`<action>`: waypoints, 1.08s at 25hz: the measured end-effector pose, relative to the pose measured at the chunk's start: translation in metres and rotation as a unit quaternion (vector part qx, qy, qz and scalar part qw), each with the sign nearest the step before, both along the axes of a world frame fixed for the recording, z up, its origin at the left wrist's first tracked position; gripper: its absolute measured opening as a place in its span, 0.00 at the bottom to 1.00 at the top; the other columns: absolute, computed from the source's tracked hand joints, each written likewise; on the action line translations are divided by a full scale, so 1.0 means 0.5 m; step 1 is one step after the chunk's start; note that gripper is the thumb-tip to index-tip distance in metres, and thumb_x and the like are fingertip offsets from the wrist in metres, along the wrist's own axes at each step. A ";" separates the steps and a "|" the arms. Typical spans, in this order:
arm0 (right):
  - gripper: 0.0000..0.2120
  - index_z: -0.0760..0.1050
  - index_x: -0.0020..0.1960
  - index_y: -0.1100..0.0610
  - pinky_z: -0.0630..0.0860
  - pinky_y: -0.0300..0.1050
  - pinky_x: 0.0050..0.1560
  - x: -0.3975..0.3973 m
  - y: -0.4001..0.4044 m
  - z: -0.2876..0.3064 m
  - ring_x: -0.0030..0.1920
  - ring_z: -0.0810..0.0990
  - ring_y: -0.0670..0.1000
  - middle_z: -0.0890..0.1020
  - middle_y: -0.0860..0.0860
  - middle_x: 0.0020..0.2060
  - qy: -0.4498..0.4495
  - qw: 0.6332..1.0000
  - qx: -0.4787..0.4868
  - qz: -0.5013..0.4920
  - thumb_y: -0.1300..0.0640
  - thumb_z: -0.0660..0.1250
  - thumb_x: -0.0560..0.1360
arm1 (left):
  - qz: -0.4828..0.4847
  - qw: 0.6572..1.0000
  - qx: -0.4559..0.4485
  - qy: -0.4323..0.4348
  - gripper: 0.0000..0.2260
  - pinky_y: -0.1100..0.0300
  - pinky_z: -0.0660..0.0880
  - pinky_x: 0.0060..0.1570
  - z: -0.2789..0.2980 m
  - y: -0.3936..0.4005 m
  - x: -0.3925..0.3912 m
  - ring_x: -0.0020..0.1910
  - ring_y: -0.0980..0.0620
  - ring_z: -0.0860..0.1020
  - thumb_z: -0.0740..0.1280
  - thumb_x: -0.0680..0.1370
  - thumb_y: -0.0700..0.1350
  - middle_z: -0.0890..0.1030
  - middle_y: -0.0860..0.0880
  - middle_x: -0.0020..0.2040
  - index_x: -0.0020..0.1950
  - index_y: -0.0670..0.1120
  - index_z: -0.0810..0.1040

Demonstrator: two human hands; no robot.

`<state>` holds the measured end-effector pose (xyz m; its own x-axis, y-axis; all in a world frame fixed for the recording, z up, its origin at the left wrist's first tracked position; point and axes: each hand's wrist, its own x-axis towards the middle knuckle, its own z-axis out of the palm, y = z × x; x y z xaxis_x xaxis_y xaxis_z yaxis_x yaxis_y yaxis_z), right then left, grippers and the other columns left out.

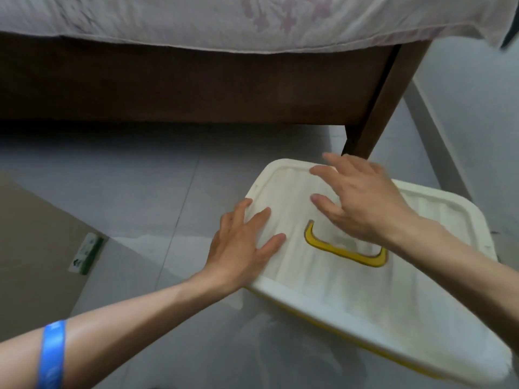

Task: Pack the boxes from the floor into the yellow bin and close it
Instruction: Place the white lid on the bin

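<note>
While set on the grey tiled floor (134, 189) near a wooden bed leg (376, 108): yellow bin (415, 370), showing only as a yellow strip below the near lid edge, covered by cream lid (351, 290) with recessed yellow handle (341, 249). Left hand (241, 248) laid flat on lid's left edge, fingers spread and straight. Right hand (362, 200) above lid's far part, fingers spread, slightly bent; contact not discernible. Blue wristband (52, 355) on left forearm. Brown cardboard sheet (33, 242) with green-white label (87, 254) to the left. Floral bedsheet (224, 21) above.
</note>
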<state>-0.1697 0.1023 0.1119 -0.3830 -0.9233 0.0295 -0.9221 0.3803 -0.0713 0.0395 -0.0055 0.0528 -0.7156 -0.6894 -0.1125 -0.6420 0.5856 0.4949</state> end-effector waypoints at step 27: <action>0.33 0.47 0.78 0.36 0.45 0.73 0.72 0.102 0.044 -0.127 0.79 0.48 0.59 0.52 0.47 0.80 -0.057 0.996 0.057 0.043 0.26 0.43 0.75 | 0.199 0.902 0.317 0.215 0.04 0.49 0.83 0.43 0.001 -0.069 -0.017 0.42 0.47 0.84 0.72 0.75 0.51 0.86 0.51 0.42 0.48 0.53 0.85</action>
<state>-0.1189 0.1244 0.0483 -0.2976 -0.9475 -0.1169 -0.9400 0.3122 -0.1373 0.0309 -0.0402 0.0534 -0.4966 -0.7965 -0.3451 -0.4073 -0.1373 0.9029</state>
